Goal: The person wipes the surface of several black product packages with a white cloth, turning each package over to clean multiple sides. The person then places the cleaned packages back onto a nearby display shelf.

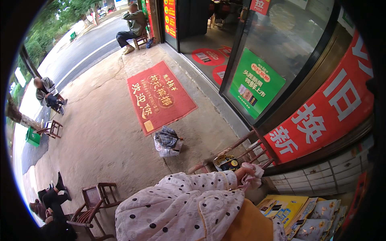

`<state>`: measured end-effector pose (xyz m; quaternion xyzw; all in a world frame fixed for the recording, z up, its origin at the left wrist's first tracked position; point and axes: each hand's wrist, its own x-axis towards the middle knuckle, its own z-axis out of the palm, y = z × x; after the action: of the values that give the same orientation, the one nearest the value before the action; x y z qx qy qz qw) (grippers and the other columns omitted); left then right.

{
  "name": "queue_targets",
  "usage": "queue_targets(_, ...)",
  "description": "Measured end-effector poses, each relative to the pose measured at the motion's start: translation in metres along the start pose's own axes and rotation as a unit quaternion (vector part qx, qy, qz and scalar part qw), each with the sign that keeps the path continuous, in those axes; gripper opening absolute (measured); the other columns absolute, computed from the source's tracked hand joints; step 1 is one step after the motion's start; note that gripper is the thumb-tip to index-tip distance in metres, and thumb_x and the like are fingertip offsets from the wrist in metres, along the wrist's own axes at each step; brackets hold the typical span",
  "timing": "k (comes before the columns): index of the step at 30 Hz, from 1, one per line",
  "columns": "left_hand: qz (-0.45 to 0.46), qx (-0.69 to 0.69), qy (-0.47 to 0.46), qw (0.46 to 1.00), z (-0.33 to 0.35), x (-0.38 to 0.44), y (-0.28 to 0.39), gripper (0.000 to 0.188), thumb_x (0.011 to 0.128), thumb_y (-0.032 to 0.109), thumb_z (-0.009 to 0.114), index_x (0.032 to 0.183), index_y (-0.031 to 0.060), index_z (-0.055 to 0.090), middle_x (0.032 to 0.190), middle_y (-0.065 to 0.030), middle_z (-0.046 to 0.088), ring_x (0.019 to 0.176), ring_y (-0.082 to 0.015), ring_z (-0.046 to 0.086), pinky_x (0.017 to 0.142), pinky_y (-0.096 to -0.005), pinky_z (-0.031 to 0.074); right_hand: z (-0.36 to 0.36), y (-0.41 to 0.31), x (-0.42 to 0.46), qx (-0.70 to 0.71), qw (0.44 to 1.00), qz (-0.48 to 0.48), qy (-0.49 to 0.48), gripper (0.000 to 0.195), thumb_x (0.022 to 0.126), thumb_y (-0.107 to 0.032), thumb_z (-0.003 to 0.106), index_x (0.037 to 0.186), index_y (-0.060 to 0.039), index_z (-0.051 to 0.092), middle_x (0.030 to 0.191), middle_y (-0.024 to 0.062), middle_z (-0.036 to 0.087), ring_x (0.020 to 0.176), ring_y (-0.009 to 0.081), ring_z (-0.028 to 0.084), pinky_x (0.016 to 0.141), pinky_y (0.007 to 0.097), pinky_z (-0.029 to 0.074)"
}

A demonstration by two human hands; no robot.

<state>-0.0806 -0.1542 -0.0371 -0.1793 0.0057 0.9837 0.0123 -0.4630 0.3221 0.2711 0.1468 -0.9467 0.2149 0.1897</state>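
Observation:
My left hand [245, 173], in a white sleeve with dark dots [202, 180], grips a crumpled pink cloth [252, 177]. The cloth is by the top rail of a wooden chair [267, 146]; whether it touches the wood I cannot tell. Just left of the hand is a black and yellow package [227, 163], seen past the chair's bars. My right hand is out of view; only a bit of dotted fabric [279, 229] shows on that side, beside my orange apron [250, 223].
Yellow boxes [282, 208] and silvery packets [315, 226] lie at lower right. A plastic bag [169, 152] with a folded umbrella [167, 137] stands by a red doormat [162, 98]. Wooden chairs [90, 208] stand left. Seated people [132, 27] are around. A glass door [271, 36] is at right.

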Motion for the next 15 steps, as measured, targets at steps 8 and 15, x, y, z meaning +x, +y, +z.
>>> queue_targets(8,0.022,-0.035,-0.018,0.999,-0.014,-0.026,-0.001,0.017,0.078,0.017,0.064,0.093,0.009,0.062,0.073,-0.0082,0.065,0.055,-0.019,0.061,0.046,-0.0305,0.049,-0.011,0.006,-0.007,-0.024,0.998,-0.04,0.032,0.034,0.092,-0.009,0.059,0.125,-0.0003,0.059,0.122,0.0124,0.062,0.109,0.0225,0.06,0.092,0.0341,0.049)
queue_targets(15,0.171,0.064,-0.023,0.983,0.018,-0.058,0.031,0.033,0.085,0.029,0.059,0.111,0.0095,0.062,0.09,-0.0059,0.067,0.075,-0.019,0.065,0.065,-0.0293,0.056,0.01,-0.135,-0.058,0.089,0.967,-0.23,0.068,0.035,0.093,-0.009,0.057,0.127,-0.0009,0.059,0.126,0.011,0.061,0.112,0.0209,0.059,0.095,0.0327,0.047)
